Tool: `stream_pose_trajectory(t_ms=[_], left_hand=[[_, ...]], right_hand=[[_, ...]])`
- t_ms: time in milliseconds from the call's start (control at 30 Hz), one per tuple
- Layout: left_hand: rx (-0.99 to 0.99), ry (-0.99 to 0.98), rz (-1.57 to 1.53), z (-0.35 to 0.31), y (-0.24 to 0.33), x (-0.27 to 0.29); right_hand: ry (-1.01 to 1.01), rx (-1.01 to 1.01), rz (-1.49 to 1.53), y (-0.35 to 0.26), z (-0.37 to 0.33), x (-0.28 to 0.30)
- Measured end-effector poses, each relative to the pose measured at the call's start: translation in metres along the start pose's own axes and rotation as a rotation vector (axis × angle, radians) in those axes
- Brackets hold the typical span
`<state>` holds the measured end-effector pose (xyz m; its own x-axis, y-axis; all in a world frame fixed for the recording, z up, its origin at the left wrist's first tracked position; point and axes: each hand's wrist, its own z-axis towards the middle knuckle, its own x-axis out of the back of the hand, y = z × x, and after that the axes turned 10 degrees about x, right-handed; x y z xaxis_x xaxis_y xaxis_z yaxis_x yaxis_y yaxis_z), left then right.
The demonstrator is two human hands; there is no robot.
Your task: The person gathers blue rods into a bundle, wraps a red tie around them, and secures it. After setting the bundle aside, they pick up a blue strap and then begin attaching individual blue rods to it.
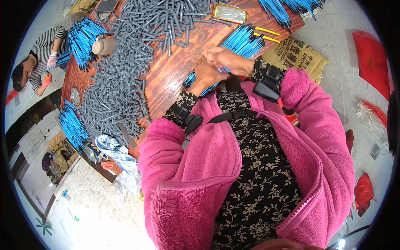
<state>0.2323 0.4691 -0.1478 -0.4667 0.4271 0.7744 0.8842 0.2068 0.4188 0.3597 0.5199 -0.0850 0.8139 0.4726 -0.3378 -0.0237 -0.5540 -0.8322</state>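
Observation:
My left hand point(207, 76) is closed at the table's near edge around a bundle of thin blue rods with dark ends point(211, 88); rods stick out beside its fingers. Just above and to the right, my right hand point(230, 59) is closed, its fingertips meeting the left hand. Whatever those fingers grip is hidden. Beyond the right hand lies a loose heap of similar blue rods point(243, 41), with yellow-handled tool grips point(267, 35) beside it.
Grey ribbed plugs point(112, 91) cover the round wooden table's point(171, 73) left side. A tray of pale pins point(230, 13) and a beige mug point(104, 45) stand on it. More blue rods point(81, 43) lie at the left. A person in stripes point(46, 41) works there. A brown sack point(298, 58) lies right.

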Motion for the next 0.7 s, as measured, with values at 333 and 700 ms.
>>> stream_pose_trajectory(t_ms=[333,700], left_hand=[[0.022,-0.262,-0.168,0.014,-0.016,0.004],[-0.070,-0.314,-0.232,0.004,-0.040,-0.002]], right_hand=[[0.040,-0.038,0.008,0.030,-0.009,0.007],[-0.064,-0.035,0.043,0.032,-0.015,-0.009]])
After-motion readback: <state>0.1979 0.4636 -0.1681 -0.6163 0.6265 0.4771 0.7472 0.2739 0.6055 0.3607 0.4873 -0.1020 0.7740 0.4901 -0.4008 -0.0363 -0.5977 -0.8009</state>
